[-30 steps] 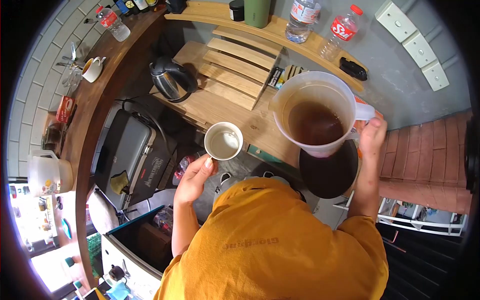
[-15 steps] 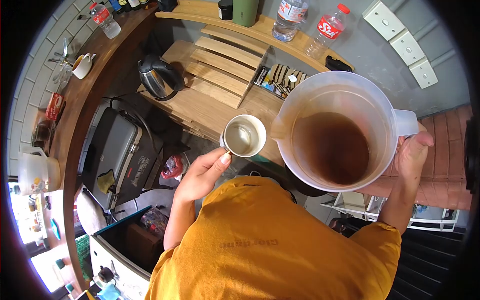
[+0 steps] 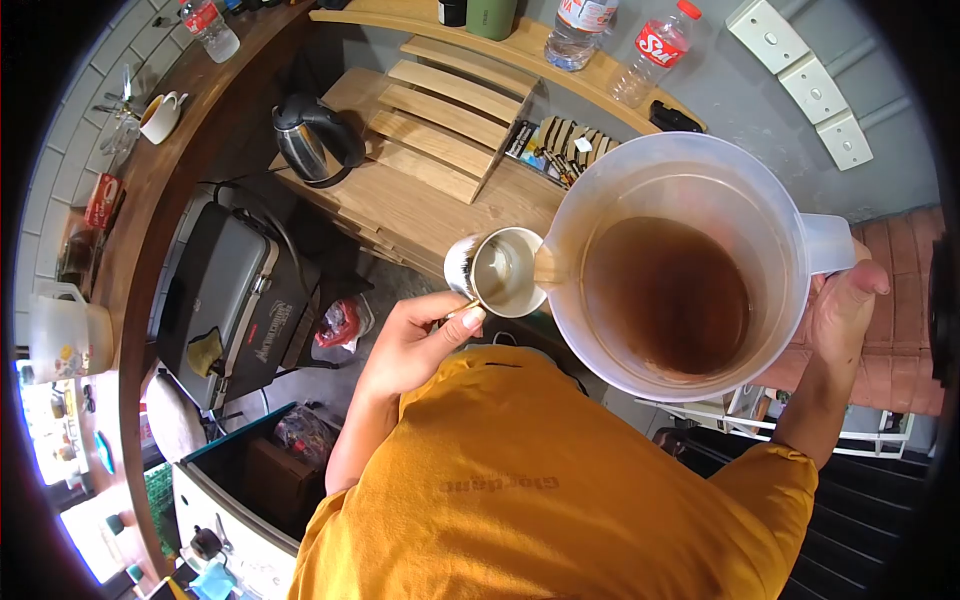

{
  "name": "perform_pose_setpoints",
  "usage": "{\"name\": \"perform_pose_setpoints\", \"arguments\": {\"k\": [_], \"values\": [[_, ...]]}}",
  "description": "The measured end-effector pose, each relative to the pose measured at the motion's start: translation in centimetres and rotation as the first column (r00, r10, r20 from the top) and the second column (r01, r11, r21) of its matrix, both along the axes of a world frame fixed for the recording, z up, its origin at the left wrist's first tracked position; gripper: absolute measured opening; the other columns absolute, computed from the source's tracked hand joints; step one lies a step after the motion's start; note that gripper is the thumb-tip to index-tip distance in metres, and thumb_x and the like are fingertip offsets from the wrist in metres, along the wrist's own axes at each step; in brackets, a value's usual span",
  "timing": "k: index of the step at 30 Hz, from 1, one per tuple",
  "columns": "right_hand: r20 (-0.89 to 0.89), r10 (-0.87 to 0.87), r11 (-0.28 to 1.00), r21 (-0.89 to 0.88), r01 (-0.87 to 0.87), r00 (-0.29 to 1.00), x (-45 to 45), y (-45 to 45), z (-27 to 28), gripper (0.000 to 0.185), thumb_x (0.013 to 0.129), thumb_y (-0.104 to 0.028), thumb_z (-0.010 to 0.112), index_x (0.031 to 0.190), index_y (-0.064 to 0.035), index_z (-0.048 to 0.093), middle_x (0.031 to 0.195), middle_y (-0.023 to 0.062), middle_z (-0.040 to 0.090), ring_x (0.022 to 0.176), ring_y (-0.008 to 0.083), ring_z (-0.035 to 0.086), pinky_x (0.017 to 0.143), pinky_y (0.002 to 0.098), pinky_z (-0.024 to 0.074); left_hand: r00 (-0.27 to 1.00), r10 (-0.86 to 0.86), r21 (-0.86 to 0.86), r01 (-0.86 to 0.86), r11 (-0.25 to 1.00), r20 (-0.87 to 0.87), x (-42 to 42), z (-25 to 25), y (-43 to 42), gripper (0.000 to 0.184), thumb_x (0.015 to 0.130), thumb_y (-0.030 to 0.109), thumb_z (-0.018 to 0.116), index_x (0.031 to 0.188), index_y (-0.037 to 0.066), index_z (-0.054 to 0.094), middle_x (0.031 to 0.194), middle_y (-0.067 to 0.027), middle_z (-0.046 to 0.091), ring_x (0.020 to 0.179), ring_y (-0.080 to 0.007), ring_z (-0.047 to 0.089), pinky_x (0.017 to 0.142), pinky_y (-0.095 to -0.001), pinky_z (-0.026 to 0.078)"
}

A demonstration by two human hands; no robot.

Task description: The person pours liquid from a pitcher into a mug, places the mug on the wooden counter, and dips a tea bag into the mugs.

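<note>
My left hand is closed on the handle of a small cup, white inside with a dark pattern on its outer side. The cup tilts toward the pitcher, and a little pale liquid seems to lie in it. A large translucent plastic pitcher is held by its handle in my right hand. Brown liquid covers the pitcher's bottom. The pitcher's spout meets or overlaps the cup's rim in view; whether they touch I cannot tell. No stream of liquid shows between them.
Behind the cup stands a wooden slatted bench with an electric kettle. Water bottles line the curved shelf. A dark case is at left, below a wooden counter holding a cup and a plastic jug.
The cup has moved right and tipped toward the pitcher, closing the gap to its spout. The pitcher has shifted slightly right and down, and its brown liquid has moved with it.
</note>
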State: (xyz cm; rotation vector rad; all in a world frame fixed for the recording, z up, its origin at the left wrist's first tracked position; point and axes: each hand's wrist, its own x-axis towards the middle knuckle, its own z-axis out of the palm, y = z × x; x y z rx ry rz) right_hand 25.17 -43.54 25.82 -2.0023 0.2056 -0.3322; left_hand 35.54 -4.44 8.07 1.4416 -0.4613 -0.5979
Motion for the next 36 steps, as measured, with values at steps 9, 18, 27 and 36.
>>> {"name": "perform_pose_setpoints", "arguments": {"k": [9,18,27,36], "values": [[0.007,-0.078,0.989,-0.123,0.078,0.997,1.5,4.3,0.0,0.085,0.069,-0.088,0.033,0.077,-0.0062,0.052,0.060,-0.0089,0.035,0.051,0.0013,0.027,0.046,0.0216,0.0176,0.996,-0.010,-0.071,0.004,0.997,-0.084,-0.7,0.4,0.6,0.033,0.095,0.028,0.058,0.090,-0.003,0.066,0.071,0.0004,0.054,0.065,-0.0068,0.043,0.059,-0.0224,0.035],[0.004,-0.021,0.982,-0.188,0.021,1.000,2.3,4.9,0.4,0.080,0.076,-0.083,0.033,0.076,-0.0051,0.050,0.061,-0.0064,0.035,0.052,0.0035,0.028,0.047,0.0226,0.0188,0.995,-0.015,-0.036,0.011,0.999,-0.099,-1.1,-0.5,1.0,0.034,0.099,0.030,0.049,0.089,0.000,0.060,0.075,0.0020,0.050,0.068,-0.0067,0.041,0.061,-0.0223,0.036],[-0.081,0.129,0.976,-0.165,-0.141,0.988,3.4,4.7,0.6,0.078,0.080,-0.080,0.031,0.074,-0.0041,0.048,0.062,-0.0049,0.034,0.055,0.0055,0.028,0.049,0.0245,0.0185,0.998,0.004,-0.080,-0.009,0.997,-0.065,-1.1,-1.0,1.1,0.031,0.100,0.031,0.048,0.091,0.002,0.056,0.082,0.0025,0.050,0.074,-0.0062,0.041,0.067,-0.0218,0.037],[-0.058,0.136,0.972,-0.186,-0.145,0.989,4.4,5.9,0.7,0.077,0.080,-0.080,0.036,0.072,-0.0044,0.047,0.063,-0.0052,0.033,0.056,0.0059,0.027,0.050,0.0252,0.0181,0.998,0.067,-0.032,-0.067,0.997,-0.021,-0.8,-0.2,0.7,0.028,0.100,0.026,0.049,0.091,0.001,0.057,0.078,0.0027,0.051,0.076,-0.0065,0.045,0.070,-0.0231,0.040]]}}
